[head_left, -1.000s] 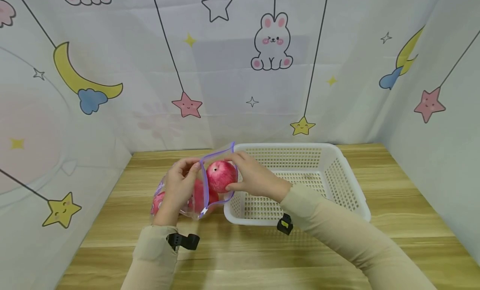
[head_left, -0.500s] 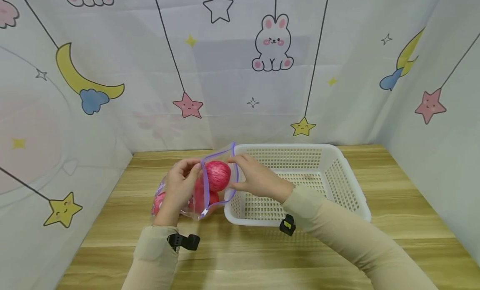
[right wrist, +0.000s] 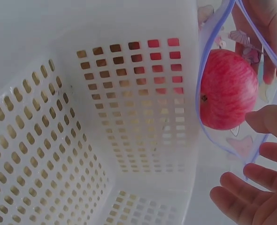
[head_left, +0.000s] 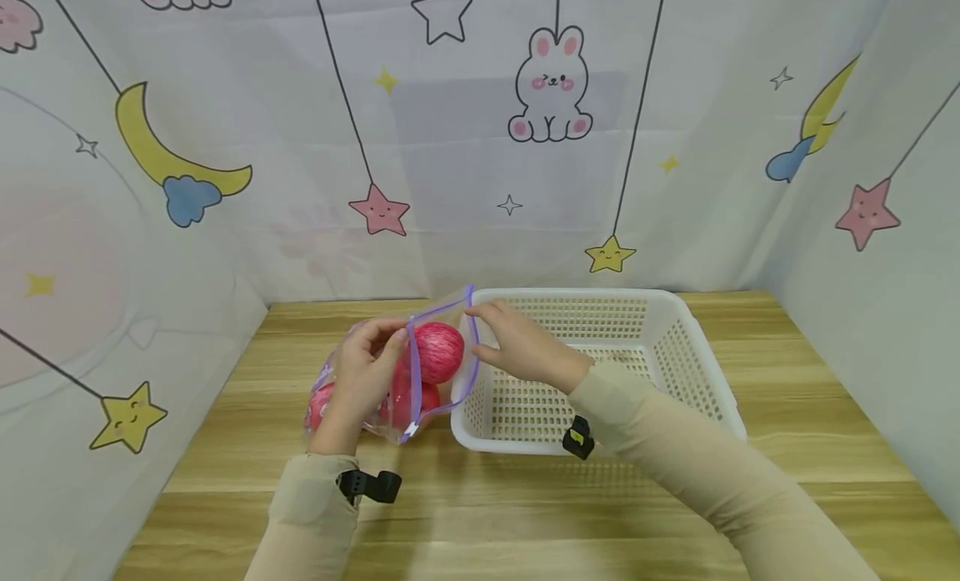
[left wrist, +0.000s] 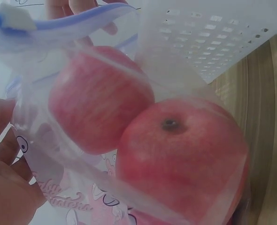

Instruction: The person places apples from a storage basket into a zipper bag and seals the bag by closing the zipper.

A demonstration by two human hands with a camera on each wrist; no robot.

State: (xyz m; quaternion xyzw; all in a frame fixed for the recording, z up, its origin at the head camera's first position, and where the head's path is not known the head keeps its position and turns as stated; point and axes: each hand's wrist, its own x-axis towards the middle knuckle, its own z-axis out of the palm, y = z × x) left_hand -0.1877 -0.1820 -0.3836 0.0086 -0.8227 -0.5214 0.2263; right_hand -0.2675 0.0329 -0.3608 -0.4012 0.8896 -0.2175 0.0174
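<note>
A clear zip bag (head_left: 416, 381) with a purple zip strip and printed pictures lies tilted on the table, its mouth gaping toward the basket. My left hand (head_left: 365, 368) pinches the near edge of that mouth between thumb and fingers. Just inside the opening sits a red apple (head_left: 438, 353); in the left wrist view a second apple (left wrist: 185, 159) rests against it, deeper in the bag. My right hand (head_left: 528, 346) is at the far side of the mouth, fingers spread and holding nothing. In the right wrist view its thumb (right wrist: 265, 119) is close to the apple.
A white perforated plastic basket (head_left: 570, 293) stands right of the bag, under my right forearm, and the bag's mouth meets its left rim. Both stand on a wood-grain table (head_left: 480, 523). A printed curtain (head_left: 465, 147) closes off the back and sides.
My right hand has let go of the apple at the bag's mouth and drawn back slightly right. The apple went further into the bag and turned. My left hand keeps its hold.
</note>
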